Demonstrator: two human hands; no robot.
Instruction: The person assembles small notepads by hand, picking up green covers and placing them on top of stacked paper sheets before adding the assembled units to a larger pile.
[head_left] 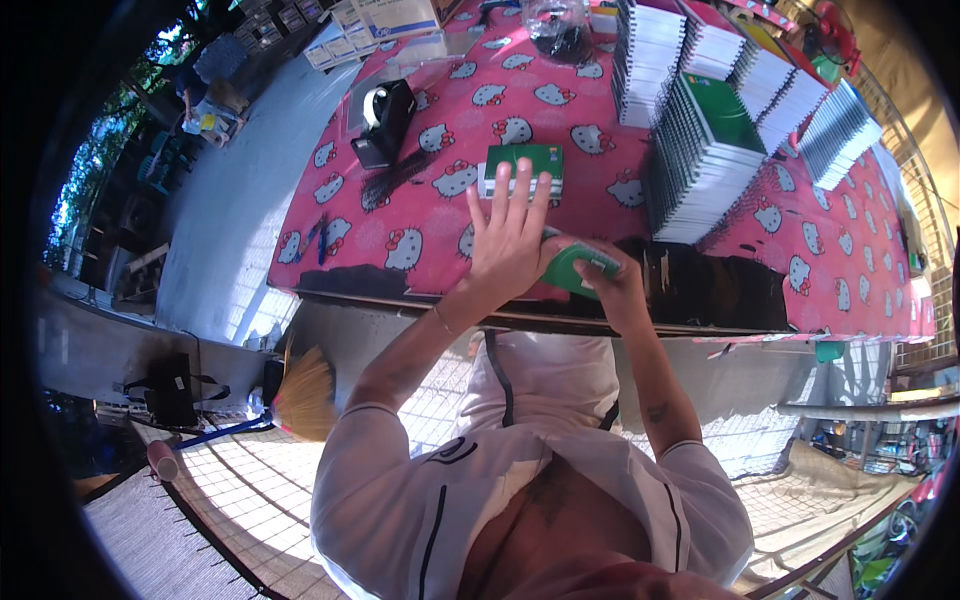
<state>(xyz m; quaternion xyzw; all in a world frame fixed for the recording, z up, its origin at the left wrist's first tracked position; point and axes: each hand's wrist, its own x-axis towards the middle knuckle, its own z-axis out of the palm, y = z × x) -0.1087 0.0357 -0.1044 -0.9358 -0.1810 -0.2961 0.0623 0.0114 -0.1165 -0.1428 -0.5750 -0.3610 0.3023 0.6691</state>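
A small stack of green-covered notebooks (pixel 540 157) lies on the pink table. My left hand (pixel 508 235) is open, fingers stretched out, the fingertips over the stack's near side; whether they press on it I cannot tell. Just to the right, at the table's near edge, my right hand (pixel 622 292) is closed around a green notebook (pixel 572 268). That notebook is tilted and close beside the left hand's thumb side; the hand covers part of it. How many are in the grip cannot be made out.
Tall stacks of spiral notebooks (pixel 705 185) stand at the right, with white-edged piles (pixel 840 135) beyond. A black tape dispenser (pixel 385 125) sits left of the small stack. Blue pens (pixel 318 238) lie near the left edge. Boxes (pixel 395 18) rise behind; a person (pixel 208 105) is far left.
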